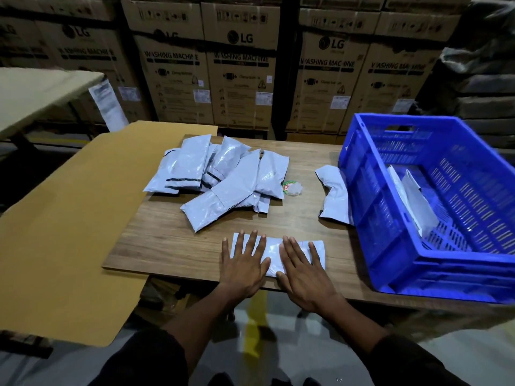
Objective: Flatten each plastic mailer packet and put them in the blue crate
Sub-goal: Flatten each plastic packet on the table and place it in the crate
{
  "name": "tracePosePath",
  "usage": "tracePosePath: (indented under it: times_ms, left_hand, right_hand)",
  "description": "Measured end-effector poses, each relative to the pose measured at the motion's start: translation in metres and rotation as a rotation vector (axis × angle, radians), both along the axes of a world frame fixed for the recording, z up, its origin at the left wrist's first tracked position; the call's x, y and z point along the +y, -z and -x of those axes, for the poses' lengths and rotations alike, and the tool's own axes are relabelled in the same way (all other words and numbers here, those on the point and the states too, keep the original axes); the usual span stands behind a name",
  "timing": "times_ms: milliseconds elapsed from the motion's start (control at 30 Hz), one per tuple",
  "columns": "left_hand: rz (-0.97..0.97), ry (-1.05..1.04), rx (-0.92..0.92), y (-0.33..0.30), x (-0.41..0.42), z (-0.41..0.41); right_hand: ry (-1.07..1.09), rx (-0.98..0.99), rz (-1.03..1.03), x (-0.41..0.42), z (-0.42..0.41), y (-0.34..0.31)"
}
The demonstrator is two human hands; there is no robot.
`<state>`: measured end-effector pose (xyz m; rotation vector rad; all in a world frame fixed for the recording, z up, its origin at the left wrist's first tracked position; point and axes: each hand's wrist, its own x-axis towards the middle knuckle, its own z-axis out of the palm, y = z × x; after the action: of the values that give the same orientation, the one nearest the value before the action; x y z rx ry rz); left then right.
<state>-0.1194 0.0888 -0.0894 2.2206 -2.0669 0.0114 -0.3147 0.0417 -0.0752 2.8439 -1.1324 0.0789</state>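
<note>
Nearest me, the person's two bare forearms are reaching out over the near edge of the wooden table point(172, 246), and both hands are lying flat, fingers straight and spread, pressing down on one grey plastic mailer packet point(274, 254) that is sitting just left of the blue crate point(390, 218), close to the table's near edge. The left hand point(243, 263) is covering the packet's left half and the right hand point(302, 271) its right half; neither is gripping, only bearing down with the palm. The packet is looking thin, glossy and soft, so I am judging it light, slippery and ready to crumple; sliding the palms outward should push the air out, and lifting it by a short edge would seem the safest hold. Further from the crate, toward the table's middle, a loose pile of mailer packets point(223, 174) is waiting, puffed and overlapping. One crumpled mailer point(334, 196) is lying right against the crate's left wall, and at least two white packets point(412, 199) are already leaning inside it. A small round sticker with a bit of clear plastic point(291, 188) is lying between the pile and the crate. A brown cardboard sheet point(69, 218) is covering the table's far-left side, well away from the crate, and washing machine cartons point(239, 65) are standing stacked behind. Nothing is blocking the short path to the crate except its tall near wall.
</note>
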Motion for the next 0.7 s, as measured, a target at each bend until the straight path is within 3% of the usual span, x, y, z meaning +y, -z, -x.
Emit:
tracePosePath:
  times_ms: [133, 233, 367, 700]
  left_hand:
    - [0.057, 0.106, -0.067, -0.004, -0.004, 0.014]
    - [0.031, 0.177, -0.02, 0.001, -0.005, 0.026]
    - [0.018, 0.182, 0.066, 0.011, 0.0, 0.026]
    - [-0.06, 0.17, 0.017, 0.0, -0.005, 0.027]
  right_hand:
    - [0.01, 0.004, -0.046, -0.001, 0.003, 0.002]
    - [-0.002, 0.006, -0.069, -0.003, 0.002, 0.002]
    - [0.003, -0.001, -0.077, -0.003, 0.003, 0.006]
    - [-0.008, 0.014, -0.073, -0.009, 0.003, -0.003]
